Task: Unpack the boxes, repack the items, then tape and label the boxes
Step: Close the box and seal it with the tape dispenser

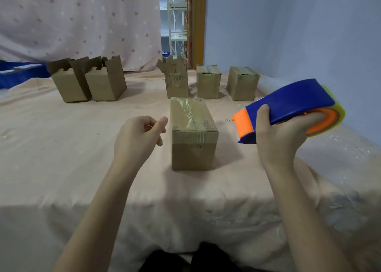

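- We count six cardboard boxes on the cloth-covered table (61, 148): one taped box (193, 133) at centre, five at twelve o'clock.
- Our right hand (282, 139), at three o'clock, grips the blue tape dispenser (288, 108).
- Our left hand (138, 139), loosely curled at nine o'clock, holds nothing.

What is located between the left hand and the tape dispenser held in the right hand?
In the head view, the taped cardboard box stands on the cloth between the left hand and the tape dispenser.

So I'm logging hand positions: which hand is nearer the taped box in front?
Left. The left hand hovers just beside the taped box, empty. The right hand holds the tape dispenser farther off to its right.
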A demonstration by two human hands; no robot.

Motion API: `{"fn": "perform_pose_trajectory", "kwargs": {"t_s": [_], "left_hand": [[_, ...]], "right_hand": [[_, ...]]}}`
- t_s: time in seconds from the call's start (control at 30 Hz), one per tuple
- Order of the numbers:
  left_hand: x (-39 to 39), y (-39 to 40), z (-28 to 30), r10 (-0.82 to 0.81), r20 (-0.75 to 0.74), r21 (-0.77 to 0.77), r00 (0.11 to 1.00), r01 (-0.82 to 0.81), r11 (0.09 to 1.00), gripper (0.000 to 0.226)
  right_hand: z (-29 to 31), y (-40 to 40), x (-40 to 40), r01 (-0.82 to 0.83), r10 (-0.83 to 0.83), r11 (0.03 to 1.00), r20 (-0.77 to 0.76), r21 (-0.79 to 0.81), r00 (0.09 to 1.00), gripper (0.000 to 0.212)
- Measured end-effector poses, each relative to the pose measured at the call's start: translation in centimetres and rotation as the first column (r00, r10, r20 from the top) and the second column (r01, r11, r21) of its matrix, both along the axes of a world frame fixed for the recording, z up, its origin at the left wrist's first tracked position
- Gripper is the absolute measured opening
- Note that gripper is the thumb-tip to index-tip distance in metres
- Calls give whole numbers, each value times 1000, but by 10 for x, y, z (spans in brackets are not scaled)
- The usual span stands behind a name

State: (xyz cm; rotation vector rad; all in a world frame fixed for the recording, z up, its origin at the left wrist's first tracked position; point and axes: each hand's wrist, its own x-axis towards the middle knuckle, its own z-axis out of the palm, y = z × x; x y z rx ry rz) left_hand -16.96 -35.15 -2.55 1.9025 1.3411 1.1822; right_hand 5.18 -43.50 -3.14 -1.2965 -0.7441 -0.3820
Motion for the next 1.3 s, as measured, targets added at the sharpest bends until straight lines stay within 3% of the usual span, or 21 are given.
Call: {"fn": "perform_pose_trajectory", "kwargs": {"t_s": [0.33,0.77,0.97,1.3], "left_hand": [[2,15,-6,6,-33,-58,999,-8,998,37],[20,4,-31,-36,244,-193,969,85,978,38],[25,-3,-35,-54,244,-170,968,97,981,35],[26,-6,-30,-47,247,-230,968,106,967,34]], "right_hand": [[1,11,0,35,-26,982,51,-183,998,69],[-8,26,-12,14,5,905,43,-426,999,59],[3,29,-13,64,-12,841,100,-537,995,57],[1,27,-16,91,-48,832,92,-547,995,56]]}}
